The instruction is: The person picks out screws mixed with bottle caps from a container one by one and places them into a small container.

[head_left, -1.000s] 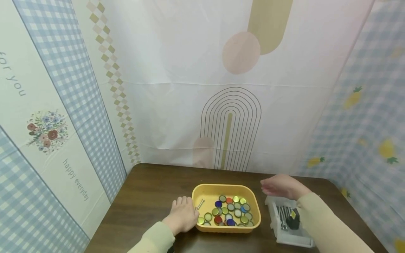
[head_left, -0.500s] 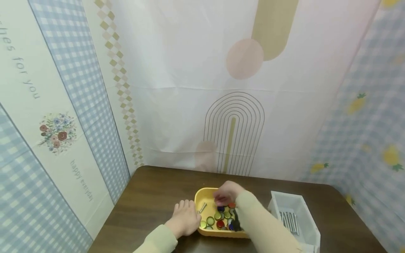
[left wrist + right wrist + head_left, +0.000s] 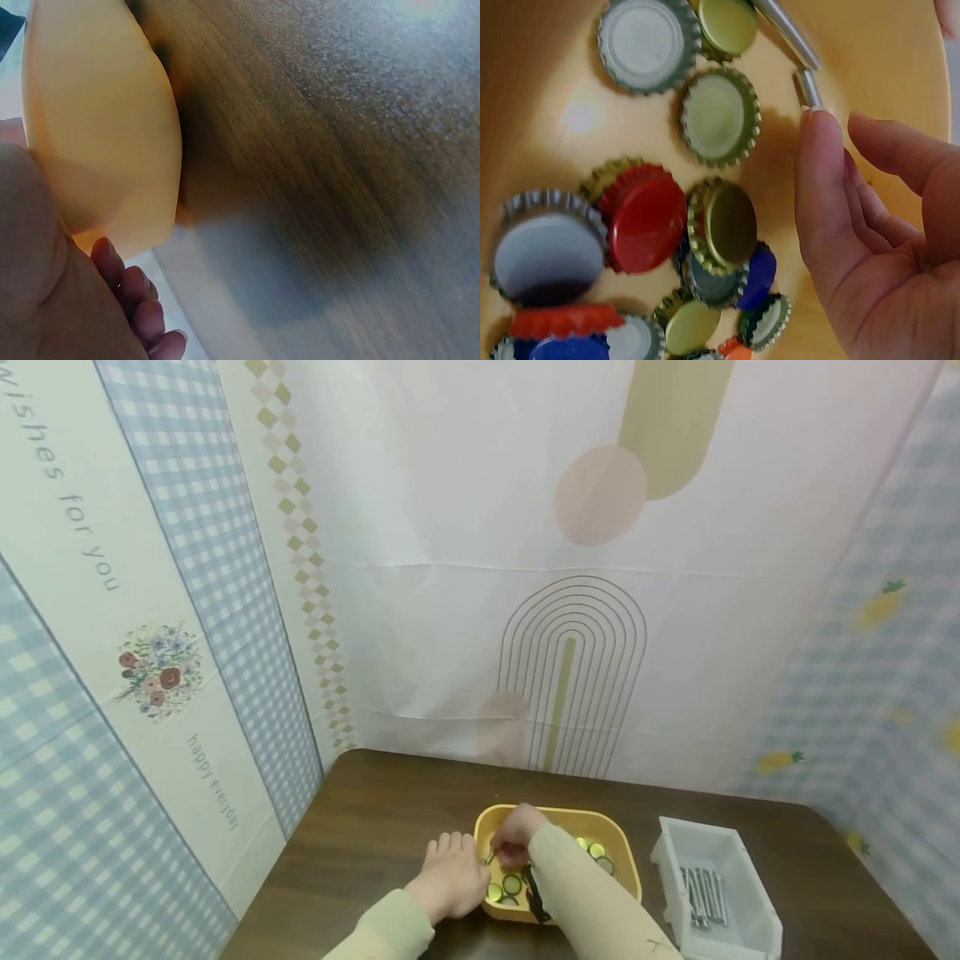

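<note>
A yellow plastic tray holds many bottle caps in gold, silver, red, blue and orange, plus metal bolts. My left hand rests against the tray's left side, its fingers extended along the outside. Inside the tray, at the left end, my right hand reaches down. The right wrist view shows its fingertips right at a metal shaft, with a gap between thumb and finger. A second metal shaft lies just beyond. My right forearm covers part of the tray in the head view.
A white plastic bin stands to the right of the tray, with several long metal bolts inside. Both sit on a dark brown wooden table. Printed cloths hang behind and at the sides.
My right hand has moved left from over the white bin into the tray, reaching its left end. The bin's bolts are uncovered now. My left hand has stayed at the tray.
</note>
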A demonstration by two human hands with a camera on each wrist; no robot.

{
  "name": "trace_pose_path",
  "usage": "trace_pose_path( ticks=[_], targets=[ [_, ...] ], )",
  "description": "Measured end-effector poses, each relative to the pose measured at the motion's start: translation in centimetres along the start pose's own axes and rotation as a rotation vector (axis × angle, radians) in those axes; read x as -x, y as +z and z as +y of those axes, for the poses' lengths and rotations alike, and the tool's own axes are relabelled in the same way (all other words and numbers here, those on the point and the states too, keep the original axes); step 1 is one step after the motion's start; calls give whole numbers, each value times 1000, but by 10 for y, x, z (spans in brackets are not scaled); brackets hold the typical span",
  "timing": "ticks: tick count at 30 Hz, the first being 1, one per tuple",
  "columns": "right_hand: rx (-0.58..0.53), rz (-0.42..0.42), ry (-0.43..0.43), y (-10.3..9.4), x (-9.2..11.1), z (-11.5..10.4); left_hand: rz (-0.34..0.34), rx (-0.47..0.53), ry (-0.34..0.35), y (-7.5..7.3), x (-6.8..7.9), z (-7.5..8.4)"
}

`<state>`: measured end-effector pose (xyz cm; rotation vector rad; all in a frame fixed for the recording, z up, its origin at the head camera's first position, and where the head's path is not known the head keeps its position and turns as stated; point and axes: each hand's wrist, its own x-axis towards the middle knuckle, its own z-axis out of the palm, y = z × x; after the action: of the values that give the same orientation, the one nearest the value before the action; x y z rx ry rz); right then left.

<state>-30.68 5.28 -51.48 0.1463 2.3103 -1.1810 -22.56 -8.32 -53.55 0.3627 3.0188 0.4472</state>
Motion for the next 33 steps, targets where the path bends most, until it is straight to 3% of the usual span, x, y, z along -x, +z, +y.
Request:
trace_pose_path(
  ticks=[13,19,23,33],
  targets=[
    [97,33,-27,6,2,5,22,-9,6,8,-3,-2],
    [86,9,-11,2,5,5,-9,-8,-5,-2,2,2],
    [81,-11,-46,-2,9,7,-26,-2,-11,-8,5,5],
    [32,-46,-113,-18,19,15,8,8,-14,1,2,2]
  ],
)
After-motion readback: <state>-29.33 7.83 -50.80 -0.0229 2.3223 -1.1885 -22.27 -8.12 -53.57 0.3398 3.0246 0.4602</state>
